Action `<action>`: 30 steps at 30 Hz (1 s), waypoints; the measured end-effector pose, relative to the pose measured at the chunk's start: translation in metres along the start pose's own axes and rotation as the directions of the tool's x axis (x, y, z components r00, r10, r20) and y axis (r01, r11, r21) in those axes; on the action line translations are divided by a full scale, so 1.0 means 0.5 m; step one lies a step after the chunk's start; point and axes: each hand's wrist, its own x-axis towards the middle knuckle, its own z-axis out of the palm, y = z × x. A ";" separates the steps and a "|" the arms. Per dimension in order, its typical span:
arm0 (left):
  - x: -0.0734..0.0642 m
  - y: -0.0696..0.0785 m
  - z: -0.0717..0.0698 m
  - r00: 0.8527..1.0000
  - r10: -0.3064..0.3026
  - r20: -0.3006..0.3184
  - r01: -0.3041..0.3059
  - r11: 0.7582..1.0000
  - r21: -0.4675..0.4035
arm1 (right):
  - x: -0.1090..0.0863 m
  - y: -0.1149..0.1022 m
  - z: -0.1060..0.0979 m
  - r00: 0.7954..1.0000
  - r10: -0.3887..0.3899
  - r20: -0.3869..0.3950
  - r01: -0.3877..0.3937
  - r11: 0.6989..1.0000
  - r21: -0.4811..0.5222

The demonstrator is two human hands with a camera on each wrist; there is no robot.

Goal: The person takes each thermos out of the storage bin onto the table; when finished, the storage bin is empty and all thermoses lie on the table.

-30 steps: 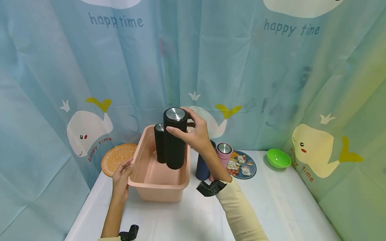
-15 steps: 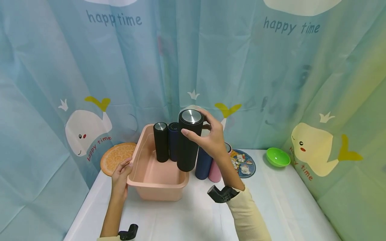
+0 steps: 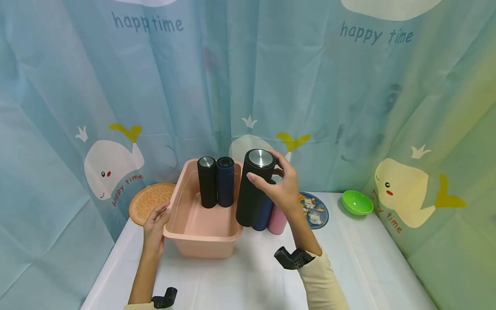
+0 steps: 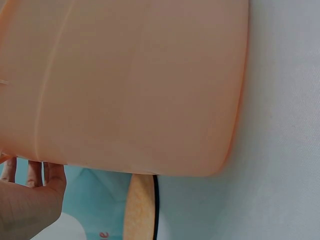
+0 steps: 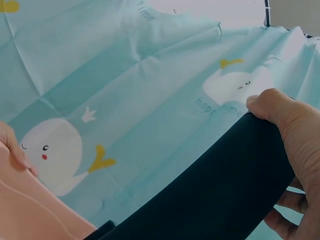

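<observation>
My right hand (image 3: 286, 186) grips a tall black thermos with a silver-topped lid (image 3: 249, 200) near its upper end, thumb in front and fingers behind. The thermos leans slightly and overlaps the right rim of a pink plastic basin (image 3: 201, 238) in the head view; the right wrist view shows its dark side (image 5: 210, 185) close up. My left hand (image 3: 154, 226) holds the basin's left rim, fingers hooked at the edge in the left wrist view. Inside the basin stand a slimmer black bottle (image 3: 207, 186) and a navy bottle (image 3: 225, 185), side by side.
Right of the basin stand a blue bottle (image 3: 264, 215) and a pink bottle (image 3: 277, 221), partly hidden by the thermos and my right hand. Behind them lies a round patterned mat (image 3: 315, 213). A green bowl (image 3: 357, 203) sits farther right; an orange-slice mat (image 3: 149, 204) lies left, before the curtain.
My right hand has carried the black thermos rightward from over the basin and slightly lower, uncovering the navy bottle inside. My left hand stays on the rim.
</observation>
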 end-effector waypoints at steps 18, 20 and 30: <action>0.002 0.002 0.000 1.000 -0.002 0.002 0.002 1.000 0.006 | -0.054 0.049 -0.030 0.996 0.064 -0.058 -0.070 0.990 -0.122; 0.003 0.001 0.000 1.000 -0.003 0.002 0.003 1.000 0.011 | -0.067 0.060 -0.031 0.995 0.084 -0.058 -0.091 0.985 -0.146; 0.004 -0.001 0.000 1.000 -0.004 -0.004 0.004 1.000 0.003 | -0.115 0.107 -0.024 0.981 0.185 -0.055 -0.192 0.966 -0.174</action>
